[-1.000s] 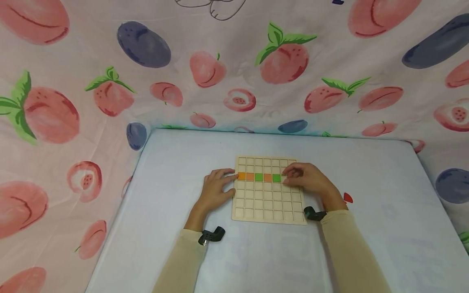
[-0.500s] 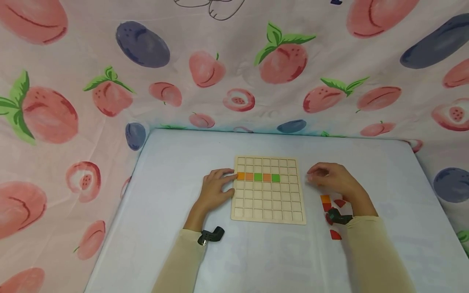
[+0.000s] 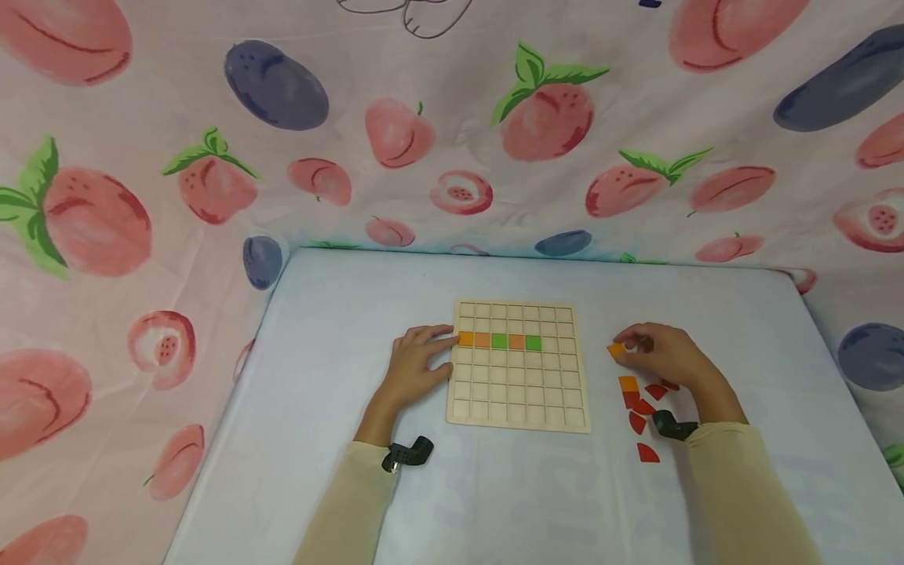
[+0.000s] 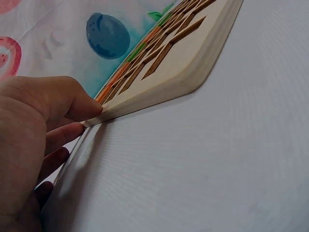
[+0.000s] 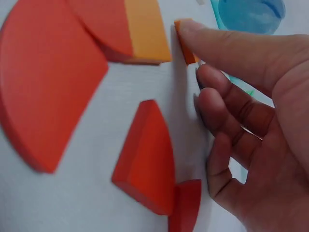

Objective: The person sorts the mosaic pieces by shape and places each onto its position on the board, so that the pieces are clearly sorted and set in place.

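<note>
A light wooden grid board [image 3: 519, 396] lies on the table. One of its rows holds orange, green and salmon square tiles, from an orange tile [image 3: 465, 339] at the left edge to a green tile [image 3: 533, 343]. My left hand [image 3: 417, 365] rests at the board's left side, fingers spread and fingertips touching the edge. In the left wrist view the thumb [image 4: 89, 107] lies against the wooden rim. Right of the board, my right hand [image 3: 667, 357] pinches an orange tile [image 3: 615, 351] between thumb and fingers. The right wrist view shows that tile [image 5: 186, 50] under the thumb tip.
Several red quarter-round pieces [image 3: 647, 453] lie loose right of the board, below my right hand. Beside them is another orange piece [image 3: 628, 384] next to a red one. A fruit-printed cloth [image 3: 395, 188] hangs behind the white table [image 3: 353, 290] and along its left.
My right hand has moved right from the board to beside the loose pieces, where it now pinches an orange tile. My left hand has stayed at the board's edge.
</note>
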Motion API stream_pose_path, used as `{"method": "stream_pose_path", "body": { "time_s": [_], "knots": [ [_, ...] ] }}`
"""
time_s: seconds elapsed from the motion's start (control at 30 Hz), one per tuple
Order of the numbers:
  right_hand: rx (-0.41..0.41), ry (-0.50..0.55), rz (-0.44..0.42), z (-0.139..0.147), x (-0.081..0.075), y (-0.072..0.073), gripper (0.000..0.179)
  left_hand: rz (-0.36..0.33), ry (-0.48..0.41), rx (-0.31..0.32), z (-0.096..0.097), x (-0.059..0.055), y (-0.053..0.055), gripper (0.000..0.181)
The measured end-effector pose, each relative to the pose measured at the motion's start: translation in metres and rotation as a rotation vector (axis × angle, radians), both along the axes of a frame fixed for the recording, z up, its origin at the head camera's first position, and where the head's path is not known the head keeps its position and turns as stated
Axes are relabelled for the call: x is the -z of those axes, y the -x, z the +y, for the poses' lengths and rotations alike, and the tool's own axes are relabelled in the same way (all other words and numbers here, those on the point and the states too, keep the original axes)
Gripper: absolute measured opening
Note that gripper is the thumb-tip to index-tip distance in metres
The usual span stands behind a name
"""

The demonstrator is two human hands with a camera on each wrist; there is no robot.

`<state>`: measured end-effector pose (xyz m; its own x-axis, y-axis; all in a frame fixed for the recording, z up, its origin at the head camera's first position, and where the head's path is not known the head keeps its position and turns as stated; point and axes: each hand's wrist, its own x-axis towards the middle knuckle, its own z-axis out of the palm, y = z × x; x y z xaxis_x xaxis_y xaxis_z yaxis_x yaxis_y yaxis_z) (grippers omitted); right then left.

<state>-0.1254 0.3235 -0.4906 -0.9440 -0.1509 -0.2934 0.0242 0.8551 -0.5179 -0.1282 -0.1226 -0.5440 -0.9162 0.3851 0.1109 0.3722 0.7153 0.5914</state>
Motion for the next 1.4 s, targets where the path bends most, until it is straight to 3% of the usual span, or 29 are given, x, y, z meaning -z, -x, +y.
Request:
{"method": "stream_pose_path", "body": {
  "time_s": [0.9,1.4],
  "knots": [
    [-0.024,0.145,-0.127,0.003,0.002,0.006,0.023,0.003,0.013,0.003,0.001,-0.001,0.000,0.048],
    [0.003,0.146,-0.107,-0.011,-0.005,0.010,0.022,0.009,0.007,0.006,0.001,0.000,0.000,0.048]
  ]
}}
